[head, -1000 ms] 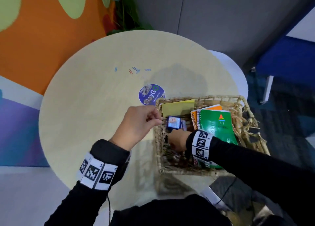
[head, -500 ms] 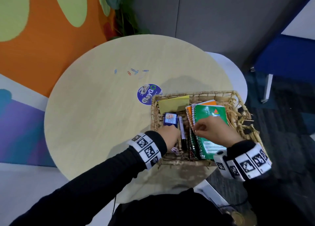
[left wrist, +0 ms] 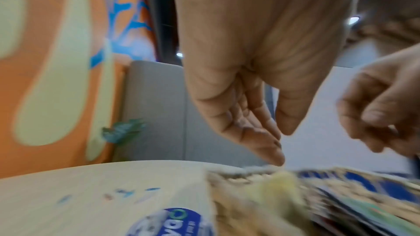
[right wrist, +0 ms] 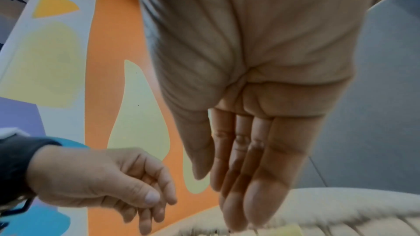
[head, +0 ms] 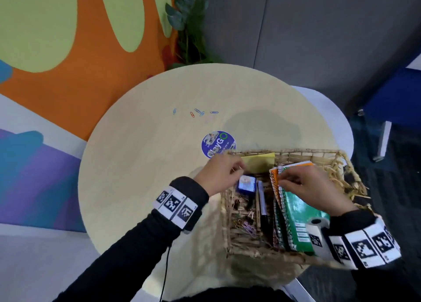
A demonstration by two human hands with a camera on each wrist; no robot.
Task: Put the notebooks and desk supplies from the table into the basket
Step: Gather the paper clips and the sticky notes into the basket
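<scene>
Two hands were over a basket on a round table.

A few small coloured paper clips [head: 197, 113] lay far back on the round pale wooden table [head: 141, 169], well apart from a round blue sticker [head: 218, 144] just beside the basket. The left hand [head: 219, 175] hung over the left rim of the woven straw basket [head: 296, 152], fingers loosely bent, holding nothing. Inside the basket lay a yellow sticky note pad [head: 259, 161], a small blue box [head: 247, 184], a dark pen [head: 263, 207], some clips at the bottom [head: 245, 224], and the green spiral notebook [head: 300, 222] with an orange one [head: 274, 176] beside it. The right hand [head: 314, 189] was above the notebooks with its fingers straight, gripping nothing.
</scene>
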